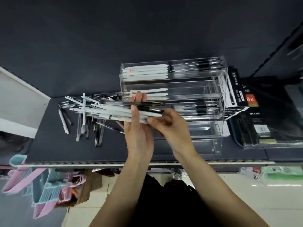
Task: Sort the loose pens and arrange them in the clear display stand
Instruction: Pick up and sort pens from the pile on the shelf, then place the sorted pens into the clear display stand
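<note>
Our left hand [139,128] grips a bundle of white and black pens [121,112], fingers curled round it, in front of the clear display stand [219,99]; our right hand [170,123] pinches the end of a white pen in that bundle. The stand sits on the dark shelf [65,63], its upper tiers holding rows of white and black pens; loose pens [82,115] lie heaped to its left; boxed diaries [262,122] stand just beside it on the right; our hands hide part of the lower tiers.

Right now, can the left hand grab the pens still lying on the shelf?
Probably not yet: the left hand already grips a bundle of pens. The loose pens lie uncovered close beside it, so once it lets go, the way looks free.
</note>
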Demonstrator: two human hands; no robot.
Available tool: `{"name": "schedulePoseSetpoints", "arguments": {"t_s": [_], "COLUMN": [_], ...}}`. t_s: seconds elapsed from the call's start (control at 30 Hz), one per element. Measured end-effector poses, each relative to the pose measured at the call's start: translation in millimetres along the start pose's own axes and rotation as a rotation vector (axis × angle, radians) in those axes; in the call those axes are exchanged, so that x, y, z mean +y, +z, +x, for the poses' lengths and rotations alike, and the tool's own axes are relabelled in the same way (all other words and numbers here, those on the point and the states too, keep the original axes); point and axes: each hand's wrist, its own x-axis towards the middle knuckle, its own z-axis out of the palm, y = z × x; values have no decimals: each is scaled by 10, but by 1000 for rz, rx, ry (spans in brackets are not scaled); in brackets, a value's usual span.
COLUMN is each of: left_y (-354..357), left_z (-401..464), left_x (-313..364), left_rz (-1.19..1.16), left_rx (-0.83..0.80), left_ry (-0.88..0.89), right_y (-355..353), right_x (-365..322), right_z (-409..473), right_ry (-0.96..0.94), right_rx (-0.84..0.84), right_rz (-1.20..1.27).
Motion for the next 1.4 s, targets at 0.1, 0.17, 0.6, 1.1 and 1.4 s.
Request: {"name": "schedulePoseSetpoints", "arguments": {"t_s": [0.1, 0.17, 0.6, 1.1, 1.4], "left_y": [68, 69, -19, -219, -183], "left_z": [-64, -70, 14, 158, 250], "left_x": [-149, -189, -116, -230, -335], "left_rz": [59, 35, -220, -67, -93], "left_rx": [65, 30, 111, 55, 53], "left_ry": [-6, 23, 98, -27, -87], "right_y": [-22, -43, -413, -949, -1709], "right_x": [-12, -14, -3, -234, -298], "right_z": [-1, -2, 133, 371, 567], "right_ry": [2, 26, -116, -580, -767], "right_rx": [32, 49, -23, 43, 58], "right_rz": [5, 21, -203, -897, -1601]}}
